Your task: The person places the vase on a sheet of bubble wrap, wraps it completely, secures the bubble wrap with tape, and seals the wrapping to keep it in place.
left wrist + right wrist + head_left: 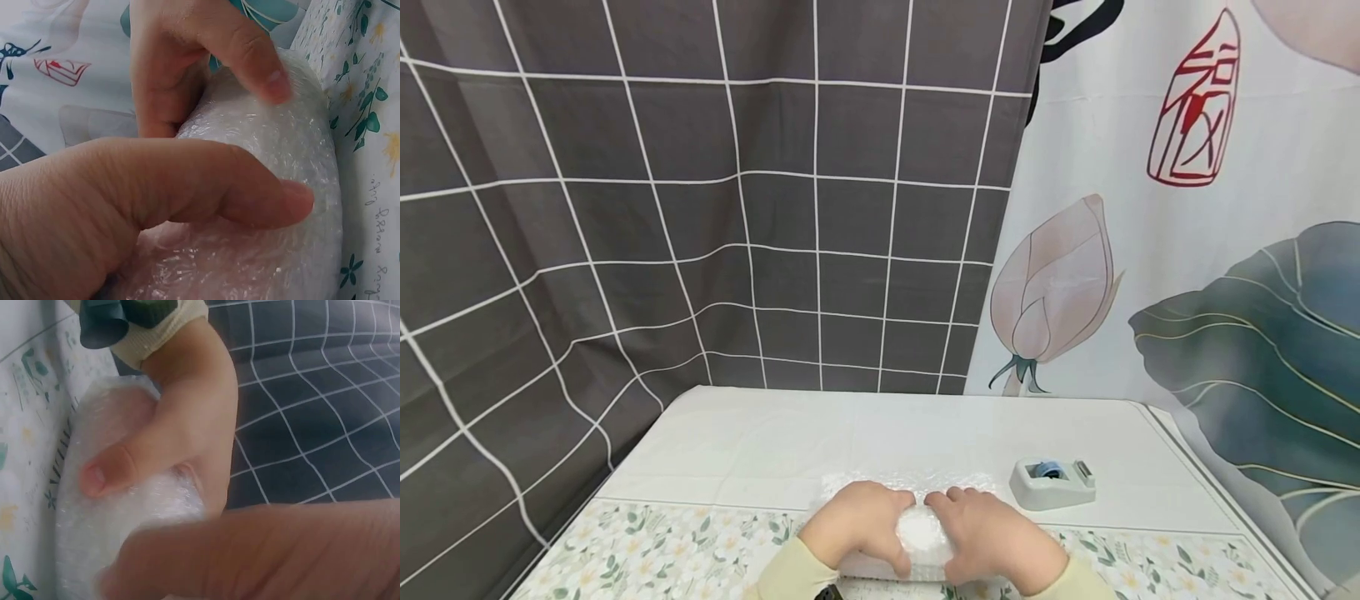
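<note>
A bundle rolled in clear bubble wrap (922, 537) lies at the table's near side, between the two hands. My left hand (863, 523) grips its left part, thumb on the near face and fingers over the far side. My right hand (988, 533) holds the right part in the same way. In the left wrist view the left thumb presses on the shiny bubble wrap (269, 153), with the right hand (194, 56) beyond it. The right wrist view shows both thumbs against the roll (87, 531). Whatever is inside the wrap is hidden.
A pale tape dispenser (1052, 485) with a blue-cored roll stands to the right of the hands. The white table cover (760, 433) has a floral band (655, 542) along the near side. A dark grid curtain (775, 208) and a printed white curtain (1075, 150) hang behind.
</note>
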{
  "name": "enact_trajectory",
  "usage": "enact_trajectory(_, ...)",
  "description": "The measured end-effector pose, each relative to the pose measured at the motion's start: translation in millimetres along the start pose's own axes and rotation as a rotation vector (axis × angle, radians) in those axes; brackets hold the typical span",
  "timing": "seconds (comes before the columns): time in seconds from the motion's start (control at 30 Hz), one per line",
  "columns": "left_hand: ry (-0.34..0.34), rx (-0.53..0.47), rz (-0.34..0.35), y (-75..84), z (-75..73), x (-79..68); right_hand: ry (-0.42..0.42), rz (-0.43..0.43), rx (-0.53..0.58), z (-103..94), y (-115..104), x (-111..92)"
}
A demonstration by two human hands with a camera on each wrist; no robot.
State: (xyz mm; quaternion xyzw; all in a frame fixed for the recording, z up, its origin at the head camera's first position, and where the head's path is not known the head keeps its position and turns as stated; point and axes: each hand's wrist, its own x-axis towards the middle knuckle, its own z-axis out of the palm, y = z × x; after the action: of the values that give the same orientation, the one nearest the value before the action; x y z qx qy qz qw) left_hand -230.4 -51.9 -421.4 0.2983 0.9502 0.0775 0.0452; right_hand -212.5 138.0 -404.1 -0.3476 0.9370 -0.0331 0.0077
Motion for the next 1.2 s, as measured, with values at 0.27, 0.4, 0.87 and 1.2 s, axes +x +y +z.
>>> enact_trajectory(0.27,0.003,0.008,-0.003,-0.3,-1.8,-0.4,0.025,0.053,-0.110,9.3,-4.7,4.8)
enact_trajectory(0.4,0.012,-0.005,0.033,-2.3,-3.5,-1.4,0.041,0.060,-0.116,11.5,-3.3,7.2)
enact_trajectory(0.87,0.066,0.140,0.060,10.2,-6.8,-7.0,-0.002,0.088,0.092,11.3,3.6,9.9)
enact_trajectory(1.2,0.099,0.262,0.060,16.2,-3.5,-8.4,-0.061,0.108,0.211,13.2,9.6,8.8)
